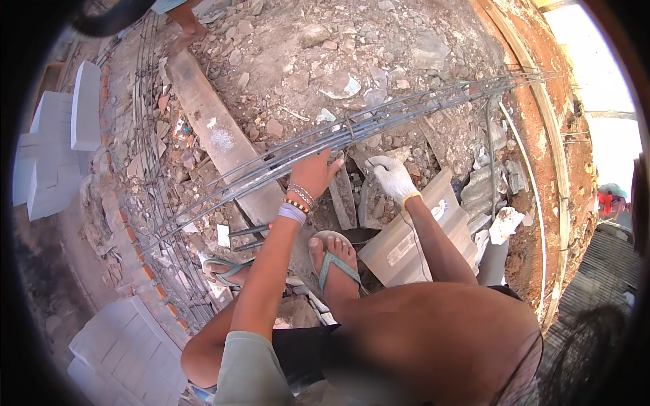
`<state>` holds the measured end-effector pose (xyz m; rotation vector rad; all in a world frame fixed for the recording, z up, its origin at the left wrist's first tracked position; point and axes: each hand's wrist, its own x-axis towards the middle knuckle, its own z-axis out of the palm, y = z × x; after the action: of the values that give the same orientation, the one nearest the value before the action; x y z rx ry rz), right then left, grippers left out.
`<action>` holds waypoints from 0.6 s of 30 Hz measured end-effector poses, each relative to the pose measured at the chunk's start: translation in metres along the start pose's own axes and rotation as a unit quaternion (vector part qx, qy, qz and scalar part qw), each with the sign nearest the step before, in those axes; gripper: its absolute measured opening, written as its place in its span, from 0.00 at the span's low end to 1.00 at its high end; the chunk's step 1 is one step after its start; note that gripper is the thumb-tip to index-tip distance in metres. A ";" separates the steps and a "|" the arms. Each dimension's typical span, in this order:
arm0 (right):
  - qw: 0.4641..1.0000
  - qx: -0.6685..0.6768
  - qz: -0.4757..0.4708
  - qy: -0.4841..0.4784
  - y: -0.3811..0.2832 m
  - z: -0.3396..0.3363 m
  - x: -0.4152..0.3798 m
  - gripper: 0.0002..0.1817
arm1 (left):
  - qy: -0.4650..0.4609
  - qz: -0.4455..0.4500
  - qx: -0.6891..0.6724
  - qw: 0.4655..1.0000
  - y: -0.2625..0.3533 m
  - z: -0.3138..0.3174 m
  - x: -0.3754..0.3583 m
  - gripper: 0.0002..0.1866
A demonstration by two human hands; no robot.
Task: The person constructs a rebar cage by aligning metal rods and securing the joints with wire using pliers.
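Observation:
My left hand (pixel 311 177), bare with bracelets at the wrist, is at the middle of a long bundle of steel rebar (pixel 271 162). Its fingers meet the bars and look curled on them, partly hidden, while the thumb sticks out to the right. A stirrup tie (pixel 349 128) crosses the bundle just beyond. My right hand (pixel 394 178), in a white knitted glove, is closed in a pinch below the bars. A thin dark wire (pixel 414 237) trails from it past the wrist, and a short end pokes out at the fingertips.
Rubble (pixel 291 74) covers the ground. A wooden plank (pixel 210 128) lies under the bars, and a bent board (pixel 413 233) beside my sandalled foot (pixel 333 260). More rebar (pixel 145 88) runs along the left, near white blocks (pixel 54 142). Another person's foot (pixel 189 28) is at the top.

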<state>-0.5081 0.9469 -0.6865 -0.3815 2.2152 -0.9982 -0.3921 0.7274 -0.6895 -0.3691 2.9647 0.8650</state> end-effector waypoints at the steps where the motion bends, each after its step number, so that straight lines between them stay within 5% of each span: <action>1: 1.000 -0.018 -0.012 0.008 0.000 -0.003 0.005 0.19 | 0.064 0.027 0.000 0.998 0.000 0.008 0.005 0.32; 12: 0.999 -0.015 -0.039 0.025 -0.002 0.004 0.023 0.17 | 0.135 -0.024 -0.065 0.988 0.000 0.034 0.021 0.27; 18: 0.997 0.055 -0.033 0.031 -0.010 0.013 0.040 0.16 | -0.003 -0.167 -0.089 0.982 0.010 0.021 0.034 0.26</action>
<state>-0.5286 0.9124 -0.7039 -0.3800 2.2037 -1.1750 -0.4286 0.7388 -0.7052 -0.8398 2.7068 1.0814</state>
